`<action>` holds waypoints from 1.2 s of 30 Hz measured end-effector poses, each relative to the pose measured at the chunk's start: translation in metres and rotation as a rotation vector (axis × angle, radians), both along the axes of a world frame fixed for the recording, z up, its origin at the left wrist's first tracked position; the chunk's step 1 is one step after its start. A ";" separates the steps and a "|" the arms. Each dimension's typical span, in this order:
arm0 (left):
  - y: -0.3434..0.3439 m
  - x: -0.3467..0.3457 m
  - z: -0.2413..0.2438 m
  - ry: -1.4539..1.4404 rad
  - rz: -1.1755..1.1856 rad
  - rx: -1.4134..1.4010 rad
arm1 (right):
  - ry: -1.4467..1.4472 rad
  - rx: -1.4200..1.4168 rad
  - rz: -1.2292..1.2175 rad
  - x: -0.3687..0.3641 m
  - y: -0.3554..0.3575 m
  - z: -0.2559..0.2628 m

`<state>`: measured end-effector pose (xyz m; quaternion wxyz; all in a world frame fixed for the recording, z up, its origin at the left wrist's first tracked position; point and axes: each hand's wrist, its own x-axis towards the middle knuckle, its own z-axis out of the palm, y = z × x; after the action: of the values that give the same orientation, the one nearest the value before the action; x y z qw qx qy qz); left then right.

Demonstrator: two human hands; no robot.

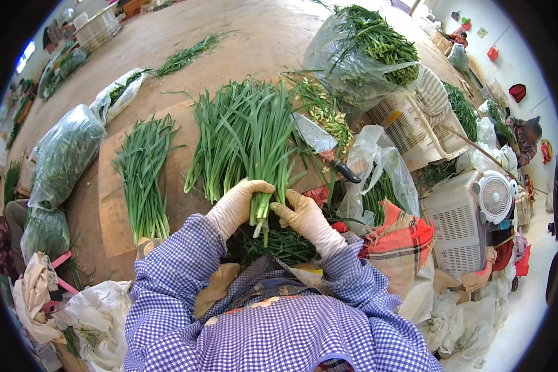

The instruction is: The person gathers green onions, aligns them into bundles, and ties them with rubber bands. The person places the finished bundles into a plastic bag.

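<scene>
My left hand (pixel 237 202), in a pale glove, grips a small bunch of Chinese chives (pixel 264 174) close to the pale stem ends. My right hand (pixel 304 218), gloved too, has its thumb and fingertips at the stems on the bunch's right side; whether it pinches any is hard to tell. Behind the bunch a broad pile of chives (pixel 228 130) lies on a brown board. Another bundle of chives (pixel 146 179) lies apart on the left. A cleaver (pixel 314 132) with a dark handle rests right of the pile. Loose leaves (pixel 272 246) sit below my hands.
Trimmed stem ends (pixel 328 114) are heaped beyond the cleaver. A large plastic bag of greens (pixel 353 60) stands behind a pale crate (pixel 400 125). Nearer on the right are an open plastic bag (pixel 376 172) and a small fan (pixel 495 196). A filled bag (pixel 67 156) lies left; a person (pixel 528 137) sits far right.
</scene>
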<state>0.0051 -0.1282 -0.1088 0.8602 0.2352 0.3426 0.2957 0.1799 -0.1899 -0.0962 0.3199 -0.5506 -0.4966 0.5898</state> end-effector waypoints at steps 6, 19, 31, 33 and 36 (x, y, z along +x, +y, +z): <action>0.018 -0.021 0.027 -0.048 0.100 0.119 | 0.081 0.058 0.188 0.018 0.020 -0.014; -0.001 0.004 -0.012 0.251 0.061 0.129 | 0.214 -0.230 -0.115 -0.012 0.016 -0.049; 0.000 -0.010 0.011 0.269 -0.051 0.104 | 0.051 0.120 0.018 0.000 0.006 -0.019; 0.007 -0.011 0.015 0.189 0.015 0.110 | -0.017 0.117 -0.334 0.012 0.018 -0.042; 0.014 -0.025 0.022 -0.067 0.100 0.027 | -0.710 0.323 -0.188 0.031 0.034 -0.057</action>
<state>-0.0203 -0.1143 -0.0869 0.8521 0.2193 0.3209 0.3504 0.2105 -0.1564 -0.1534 0.2635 -0.7059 -0.6099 0.2455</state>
